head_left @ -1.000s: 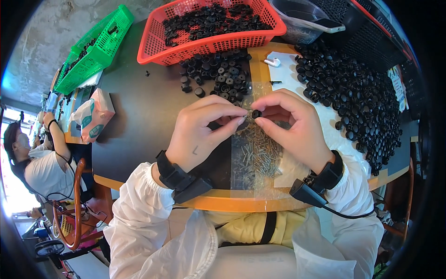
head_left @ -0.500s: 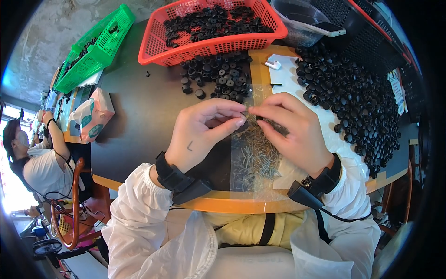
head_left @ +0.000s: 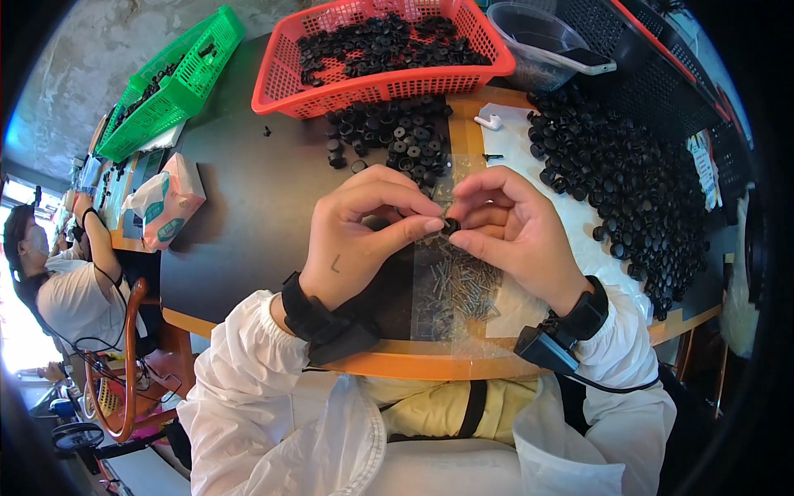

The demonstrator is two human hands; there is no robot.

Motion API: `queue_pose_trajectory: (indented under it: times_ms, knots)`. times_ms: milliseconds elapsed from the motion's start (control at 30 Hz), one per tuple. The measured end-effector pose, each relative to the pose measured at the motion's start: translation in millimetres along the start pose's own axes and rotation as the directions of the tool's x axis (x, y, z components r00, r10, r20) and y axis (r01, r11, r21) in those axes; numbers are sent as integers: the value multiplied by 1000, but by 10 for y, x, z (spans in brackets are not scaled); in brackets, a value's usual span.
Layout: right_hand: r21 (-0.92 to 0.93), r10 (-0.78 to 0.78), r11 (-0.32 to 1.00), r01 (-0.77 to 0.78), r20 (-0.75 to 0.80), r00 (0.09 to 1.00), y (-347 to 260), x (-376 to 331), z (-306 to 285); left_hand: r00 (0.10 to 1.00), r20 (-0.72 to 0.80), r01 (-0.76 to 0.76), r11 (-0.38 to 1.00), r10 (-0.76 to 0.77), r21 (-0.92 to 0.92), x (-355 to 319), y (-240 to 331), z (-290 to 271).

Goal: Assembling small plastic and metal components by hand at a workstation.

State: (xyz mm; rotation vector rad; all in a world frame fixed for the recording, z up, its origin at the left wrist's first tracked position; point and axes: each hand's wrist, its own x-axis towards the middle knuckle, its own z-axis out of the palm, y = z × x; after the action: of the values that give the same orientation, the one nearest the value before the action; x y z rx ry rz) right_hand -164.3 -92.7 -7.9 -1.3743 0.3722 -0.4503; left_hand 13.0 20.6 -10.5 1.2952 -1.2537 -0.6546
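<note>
Over the table's middle my two hands meet, fingertips almost touching. My right hand (head_left: 525, 236) pinches a small round black cap (head_left: 451, 226) between thumb and fingers. Thumb and forefinger of my left hand (head_left: 360, 227) are pressed together right beside that cap; whatever they grip is too small to make out. Just below the fingertips, a loose pile of metal screws (head_left: 463, 285) lies on a clear plastic sheet. Beyond my hands, more black caps (head_left: 413, 145) are heaped in front of the red basket.
The red basket (head_left: 385, 87) at the back holds black parts. To the right spreads a large heap of black caps (head_left: 628, 182) on white paper. A clear tub (head_left: 529, 58) with a phone on it, a green basket (head_left: 178, 95), a tissue pack (head_left: 174, 202) and a seated co-worker (head_left: 78, 281) are around.
My right hand's fingers have turned and spread, so the black cap now shows between the fingertips. My left hand has shifted only slightly.
</note>
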Motion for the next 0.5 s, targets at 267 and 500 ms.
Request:
queue_pose_trajectory:
  times_ms: [267,500]
  knots:
    - [14,-20,1000,21,-23,1000,1,-12,12,986,23,-167,950,167,264,21,84,-30]
    - [-543,-387,767,343,35,921,7,-23,80,911,110,-385,725,397,571,38,79,-24]
